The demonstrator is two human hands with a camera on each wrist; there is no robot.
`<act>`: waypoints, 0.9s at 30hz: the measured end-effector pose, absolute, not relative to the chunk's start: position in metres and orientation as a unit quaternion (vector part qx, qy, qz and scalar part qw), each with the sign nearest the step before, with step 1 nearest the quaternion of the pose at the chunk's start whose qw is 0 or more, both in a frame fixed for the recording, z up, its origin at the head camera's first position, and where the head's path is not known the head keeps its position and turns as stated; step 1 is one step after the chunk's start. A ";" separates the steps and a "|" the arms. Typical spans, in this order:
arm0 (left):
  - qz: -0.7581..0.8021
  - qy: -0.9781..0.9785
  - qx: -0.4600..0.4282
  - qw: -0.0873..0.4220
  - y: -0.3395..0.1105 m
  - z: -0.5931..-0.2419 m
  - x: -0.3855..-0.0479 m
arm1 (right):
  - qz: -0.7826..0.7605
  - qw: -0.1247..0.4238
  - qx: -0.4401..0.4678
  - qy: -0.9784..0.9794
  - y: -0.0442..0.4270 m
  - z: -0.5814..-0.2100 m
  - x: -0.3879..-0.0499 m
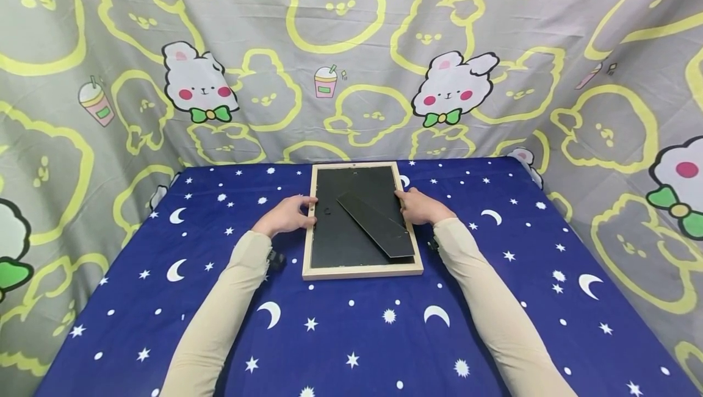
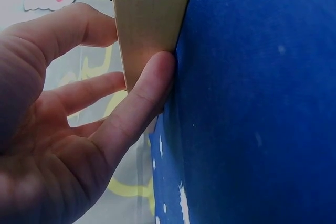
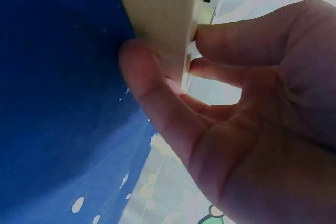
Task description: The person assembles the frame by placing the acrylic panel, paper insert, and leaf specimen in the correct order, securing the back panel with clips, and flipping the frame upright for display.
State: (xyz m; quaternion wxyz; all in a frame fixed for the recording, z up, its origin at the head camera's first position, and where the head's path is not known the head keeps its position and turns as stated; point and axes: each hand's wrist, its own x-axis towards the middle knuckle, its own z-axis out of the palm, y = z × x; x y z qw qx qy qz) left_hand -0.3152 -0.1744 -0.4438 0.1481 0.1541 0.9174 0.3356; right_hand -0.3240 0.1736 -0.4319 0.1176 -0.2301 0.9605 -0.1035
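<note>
A picture frame (image 1: 351, 273) with a pale wooden rim lies back side up on the blue cloth, its black backing board (image 1: 335, 241) showing. A black easel leg (image 1: 376, 229) slants across the backing towards the near right corner. At the frame's left side my left hand (image 1: 287, 214) grips the rim, and my right hand (image 1: 421, 207) grips the right side. The left wrist view has fingertips (image 2: 160, 66) against the rim's wooden side. Similar contact shows in the right wrist view, with a finger (image 3: 139, 64) along the rim. The frame's front is hidden.
A dark blue cloth (image 1: 351, 330) with white moons and stars covers the table. Grey curtains (image 1: 362, 31) with cartoon rabbits hang behind it and along both sides. A dark strap-like device (image 1: 276, 260) sits at the left wrist.
</note>
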 end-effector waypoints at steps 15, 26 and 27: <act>0.326 0.921 0.160 0.143 -0.174 -0.445 -0.316 | -0.170 0.133 -0.215 0.952 0.180 -0.433 -0.320; 0.357 0.910 0.157 0.138 -0.178 -0.448 -0.317 | -0.296 0.167 -0.174 0.924 0.188 -0.440 -0.324; 0.358 0.910 0.155 0.139 -0.178 -0.449 -0.317 | -0.300 0.167 -0.176 0.922 0.188 -0.442 -0.324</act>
